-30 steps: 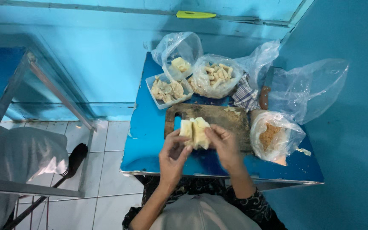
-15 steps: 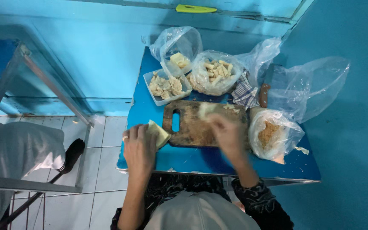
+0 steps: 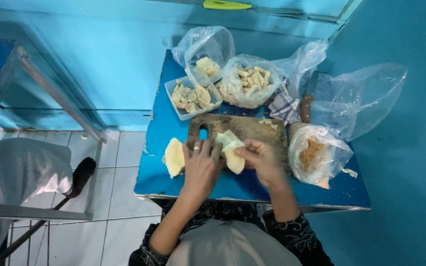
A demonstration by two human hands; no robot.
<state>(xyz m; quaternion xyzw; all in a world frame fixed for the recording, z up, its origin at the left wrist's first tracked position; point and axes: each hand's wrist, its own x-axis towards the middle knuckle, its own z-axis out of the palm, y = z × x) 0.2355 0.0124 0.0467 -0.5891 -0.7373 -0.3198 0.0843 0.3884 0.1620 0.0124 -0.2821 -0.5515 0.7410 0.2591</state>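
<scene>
Both hands meet over the near edge of a dark wooden cutting board (image 3: 252, 129) on a small blue table (image 3: 163, 128). My left hand (image 3: 200, 165), with a ring on one finger, and my right hand (image 3: 262, 160) together hold a pale yellow folded dough wrapper (image 3: 232, 152) between their fingertips. A second pale wrapper piece (image 3: 174, 156) lies flat on the table just left of my left hand, apart from it.
Behind the board stand a clear plastic tub of pale filling (image 3: 192, 97), two open plastic bags of pale pieces (image 3: 250, 83), a checked cloth (image 3: 284, 105) and a brown knife handle (image 3: 305, 107). A bag of brown crumbs (image 3: 314, 152) sits right. A metal frame (image 3: 50, 93) stands left.
My left hand, which was out at the table's left edge with a wrapper, has come back to the board. A wrapper now lies on the table, and both hands grip another.
</scene>
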